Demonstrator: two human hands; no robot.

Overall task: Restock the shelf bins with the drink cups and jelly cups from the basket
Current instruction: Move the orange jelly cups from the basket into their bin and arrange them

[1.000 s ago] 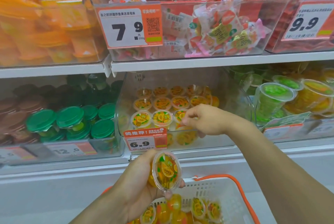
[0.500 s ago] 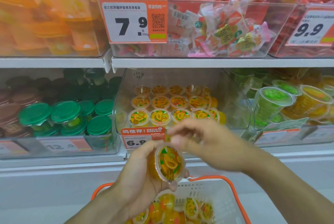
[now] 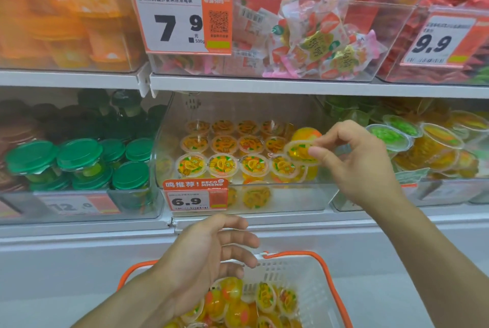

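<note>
1. The right hand (image 3: pixel 362 161) pinched one jelly cup (image 3: pixel 301 152) by its rim between thumb and fingertips, over the right end of the middle clear bin (image 3: pixel 291 198) on the lower shelf.
2. That cup lay to the left of the hand, its printed lid tilted up toward the camera and its body pointing away and down, just above the front row of jelly cups (image 3: pixel 225 164) already standing there, and close beside or touching the rightmost one; which, I cannot tell.
3. The gap to fill seemed to be at the right of that row, so the cup likely needed to go down and level out.
4. The left hand (image 3: pixel 211 251) hung over the orange-rimmed basket (image 3: pixel 312 274), nearer the remaining basket cups (image 3: pixel 238 306) than the right hand; its fingers were loosely spread and held nothing.
5. Half a second earlier the left hand had gripped an orange jelly cup in front of the 6.9 price tag (image 3: pixel 194 195) while the right hand reached across toward it, blurred.
6. Since then the left hand had emptied and lowered toward the basket, and the right had carried a cup to the bin.
</note>
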